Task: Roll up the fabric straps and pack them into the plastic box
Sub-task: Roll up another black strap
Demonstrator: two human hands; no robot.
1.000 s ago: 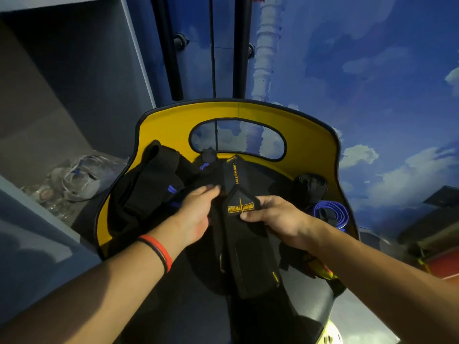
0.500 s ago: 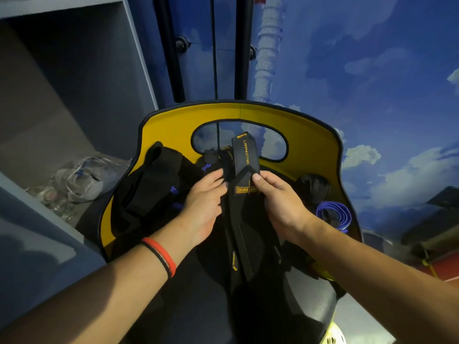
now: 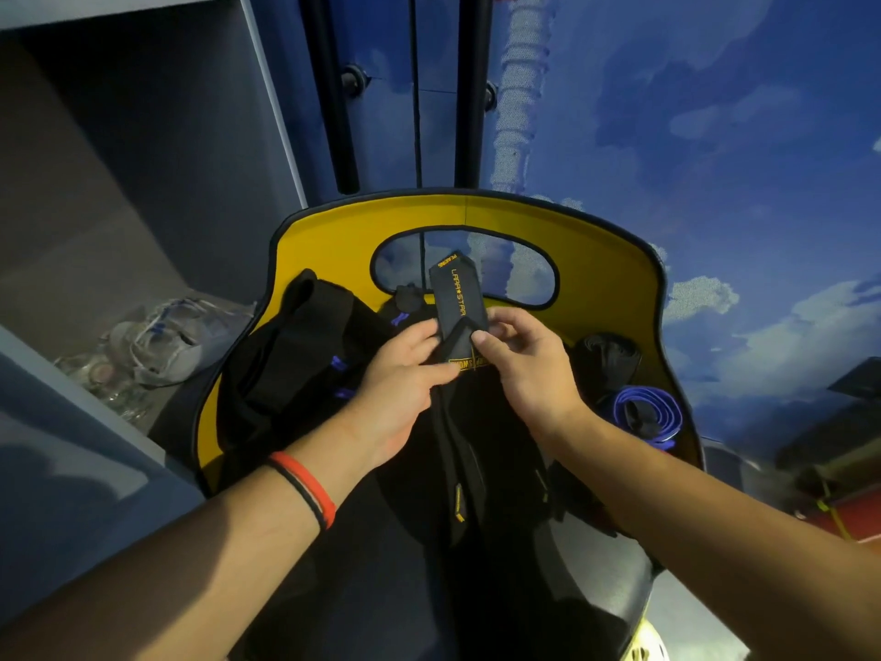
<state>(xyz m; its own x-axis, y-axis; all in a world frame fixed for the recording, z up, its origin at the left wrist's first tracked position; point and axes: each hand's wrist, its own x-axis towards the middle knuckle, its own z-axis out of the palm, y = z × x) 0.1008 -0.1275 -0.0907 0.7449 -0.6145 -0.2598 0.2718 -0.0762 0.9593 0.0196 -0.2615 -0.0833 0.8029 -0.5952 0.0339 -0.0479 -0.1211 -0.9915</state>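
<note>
A chair point(image 3: 596, 250) with a yellow back edged in black stands in the middle, and an oval opening point(image 3: 524, 274) is cut through the back near its top edge. Behind it is a wall point(image 3: 715, 136) painted with blue sky and white clouds, crossed by two black upright bars point(image 3: 333, 112). Left of the chair, a grey shelf point(image 3: 95, 260) holds crumpled clear wrapping point(image 3: 157, 345). A red object point(image 3: 853, 512) shows at the far right.

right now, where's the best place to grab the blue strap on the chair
Probably across the whole loose coil of the blue strap, pinching its loops together from above with the right hand, which is nearer. It lies flat at the yellow chair seat's right edge.
</note>
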